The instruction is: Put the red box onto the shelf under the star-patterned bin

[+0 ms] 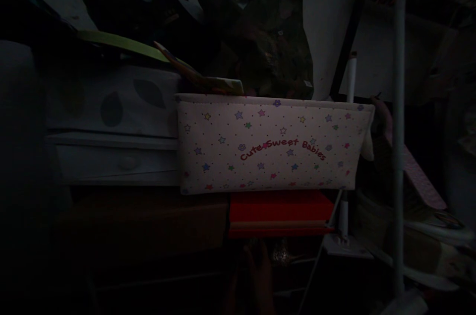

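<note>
The scene is very dark. At the bottom centre, just below a red box (281, 208), my right hand (260, 270) shows dimly with its fingers pointing up and away from me. Left of it, a fainter shape looks like my left hand (231, 287), its fingers lost in shadow. A small shiny, speckled thing (281, 253) lies just right of the right hand; I cannot make out its kind. What either hand holds, if anything, is hidden in the dark. Above the red box sits a white fabric storage bin (275, 149) printed with stars and "Cute Sweet Babies".
A white drawer unit (126, 162) and a leaf-patterned box (111, 101) stand left, above a brown box (148, 220). Dark plastic bags (260, 32) lie on top. On the right are a pale upright pole (399, 131) and a pink strip (424, 178).
</note>
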`<state>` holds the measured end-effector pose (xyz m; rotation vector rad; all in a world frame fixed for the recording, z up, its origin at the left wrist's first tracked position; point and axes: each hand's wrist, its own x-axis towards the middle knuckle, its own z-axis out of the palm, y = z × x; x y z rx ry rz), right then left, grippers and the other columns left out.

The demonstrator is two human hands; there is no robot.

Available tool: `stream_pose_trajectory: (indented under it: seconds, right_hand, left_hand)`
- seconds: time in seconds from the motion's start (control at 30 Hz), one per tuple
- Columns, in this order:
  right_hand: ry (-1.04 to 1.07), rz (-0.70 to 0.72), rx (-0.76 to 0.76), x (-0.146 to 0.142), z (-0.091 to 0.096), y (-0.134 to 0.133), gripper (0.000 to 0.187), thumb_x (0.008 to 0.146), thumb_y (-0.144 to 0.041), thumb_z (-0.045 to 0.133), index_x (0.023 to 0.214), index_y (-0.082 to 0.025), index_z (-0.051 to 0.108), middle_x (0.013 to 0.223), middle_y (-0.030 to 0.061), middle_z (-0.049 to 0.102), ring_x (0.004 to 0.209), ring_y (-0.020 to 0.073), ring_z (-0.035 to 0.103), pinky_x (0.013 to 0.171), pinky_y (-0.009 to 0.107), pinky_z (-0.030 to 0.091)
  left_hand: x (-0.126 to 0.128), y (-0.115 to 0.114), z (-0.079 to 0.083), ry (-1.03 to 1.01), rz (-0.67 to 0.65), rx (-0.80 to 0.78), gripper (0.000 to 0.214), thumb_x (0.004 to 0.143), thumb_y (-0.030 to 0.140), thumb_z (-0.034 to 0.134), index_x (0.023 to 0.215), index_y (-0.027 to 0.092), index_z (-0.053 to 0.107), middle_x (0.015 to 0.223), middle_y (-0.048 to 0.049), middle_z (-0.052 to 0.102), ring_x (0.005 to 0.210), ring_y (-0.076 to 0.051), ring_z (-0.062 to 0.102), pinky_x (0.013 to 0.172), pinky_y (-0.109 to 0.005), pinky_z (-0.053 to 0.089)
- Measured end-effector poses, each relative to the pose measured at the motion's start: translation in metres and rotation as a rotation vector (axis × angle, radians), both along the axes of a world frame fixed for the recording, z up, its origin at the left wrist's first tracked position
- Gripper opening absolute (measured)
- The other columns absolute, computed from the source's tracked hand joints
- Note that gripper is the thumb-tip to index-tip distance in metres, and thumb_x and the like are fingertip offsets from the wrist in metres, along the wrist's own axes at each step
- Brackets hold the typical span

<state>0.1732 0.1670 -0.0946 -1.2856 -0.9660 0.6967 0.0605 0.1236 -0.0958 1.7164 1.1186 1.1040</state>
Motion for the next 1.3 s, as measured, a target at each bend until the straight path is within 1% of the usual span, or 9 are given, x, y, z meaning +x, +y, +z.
stream_pose_trajectory:
  seconds: [0.1, 0.23, 0.57, 0.83, 1.03, 1.1, 1.17, 1.23, 1.3]
  right_hand:
    - [0.022, 0.018, 0.002, -0.002, 0.004, 0.001, 0.067, 0.076, -0.050, 0.060, 0.130, -0.013, 0.048, 0.134, 0.0149, 0.054, 0.125, 0.0271, 0.049, 0.106, 0.038, 0.037]
    - [0.022, -0.009, 0.007, -0.006, 0.012, -0.003, 0.063, 0.074, -0.047, 0.063, 0.126, -0.013, 0.053, 0.127, 0.0138, 0.060, 0.121, 0.0276, 0.052, 0.102, 0.036, 0.040]
    - [-0.083, 0.022, 0.022, -0.012, 0.011, -0.004, 0.057, 0.079, -0.042, 0.059, 0.128, -0.013, 0.053, 0.126, 0.0134, 0.061, 0.119, 0.0272, 0.055, 0.101, 0.037, 0.042]
    - [-0.126, 0.034, 0.018, -0.010, -0.001, 0.002, 0.058, 0.080, -0.042, 0.058, 0.131, -0.016, 0.050, 0.126, 0.0136, 0.061, 0.119, 0.0277, 0.054, 0.103, 0.041, 0.041]
    - [-0.166, 0.080, 0.086, -0.005, 0.010, -0.012, 0.058, 0.082, -0.040, 0.056, 0.135, -0.018, 0.046, 0.133, 0.0132, 0.055, 0.125, 0.0271, 0.049, 0.105, 0.042, 0.039]
    - [-0.245, 0.034, 0.104, 0.010, 0.012, -0.017, 0.053, 0.084, -0.039, 0.052, 0.132, -0.017, 0.049, 0.130, 0.0136, 0.057, 0.122, 0.0270, 0.051, 0.103, 0.043, 0.040]
    - [-0.405, -0.126, 0.092, 0.032, 0.011, -0.019, 0.046, 0.085, -0.039, 0.048, 0.123, -0.016, 0.056, 0.124, 0.0154, 0.060, 0.118, 0.0294, 0.053, 0.102, 0.047, 0.039]
    - [-0.600, -0.304, 0.045, 0.058, 0.007, -0.017, 0.048, 0.083, -0.039, 0.048, 0.122, -0.012, 0.057, 0.123, 0.0197, 0.058, 0.117, 0.0334, 0.051, 0.100, 0.050, 0.039]
    - [-0.810, -0.378, -0.055, 0.080, 0.000, -0.013, 0.060, 0.077, -0.035, 0.057, 0.129, -0.009, 0.050, 0.126, 0.0241, 0.052, 0.118, 0.0375, 0.048, 0.098, 0.051, 0.039]
  left_hand:
    - [-0.001, 0.001, 0.009, -0.008, -0.001, 0.002, 0.037, 0.086, 0.037, 0.054, 0.121, 0.024, 0.054, 0.133, -0.0082, 0.051, 0.116, -0.024, 0.052, 0.097, -0.048, 0.045]
    - [0.001, 0.000, 0.016, -0.019, -0.001, 0.001, 0.039, 0.085, 0.038, 0.055, 0.122, 0.024, 0.052, 0.135, -0.0083, 0.050, 0.118, -0.025, 0.050, 0.099, -0.050, 0.042]
    - [0.002, -0.002, 0.015, 0.005, 0.022, 0.011, 0.033, 0.086, 0.036, 0.054, 0.117, 0.024, 0.055, 0.128, -0.0076, 0.054, 0.110, -0.022, 0.055, 0.092, -0.044, 0.048]
    - [0.004, 0.004, -0.001, 0.050, 0.053, 0.024, 0.034, 0.086, 0.036, 0.054, 0.117, 0.022, 0.055, 0.126, -0.0080, 0.056, 0.107, -0.021, 0.057, 0.090, -0.044, 0.049]
    - [0.005, 0.011, -0.028, 0.084, 0.114, 0.021, 0.041, 0.085, 0.036, 0.055, 0.124, 0.024, 0.051, 0.137, -0.0087, 0.049, 0.120, -0.025, 0.050, 0.101, -0.051, 0.041]
    - [0.003, 0.014, -0.040, 0.098, 0.149, 0.008, 0.047, 0.085, 0.032, 0.054, 0.130, 0.020, 0.048, 0.143, -0.0137, 0.043, 0.130, -0.030, 0.042, 0.107, -0.053, 0.034]
    - [0.002, 0.017, -0.050, 0.136, 0.170, 0.006, 0.052, 0.084, 0.028, 0.048, 0.133, 0.011, 0.046, 0.145, -0.0195, 0.040, 0.134, -0.033, 0.036, 0.111, -0.051, 0.030]
    - [0.003, 0.017, -0.057, 0.166, 0.198, 0.039, 0.051, 0.083, 0.026, 0.042, 0.130, 0.007, 0.050, 0.140, -0.0215, 0.046, 0.133, -0.033, 0.039, 0.110, -0.049, 0.032]
    - [0.007, 0.015, -0.061, 0.160, 0.243, 0.109, 0.047, 0.083, 0.026, 0.039, 0.123, 0.010, 0.058, 0.132, -0.0188, 0.055, 0.126, -0.031, 0.048, 0.106, -0.048, 0.038]
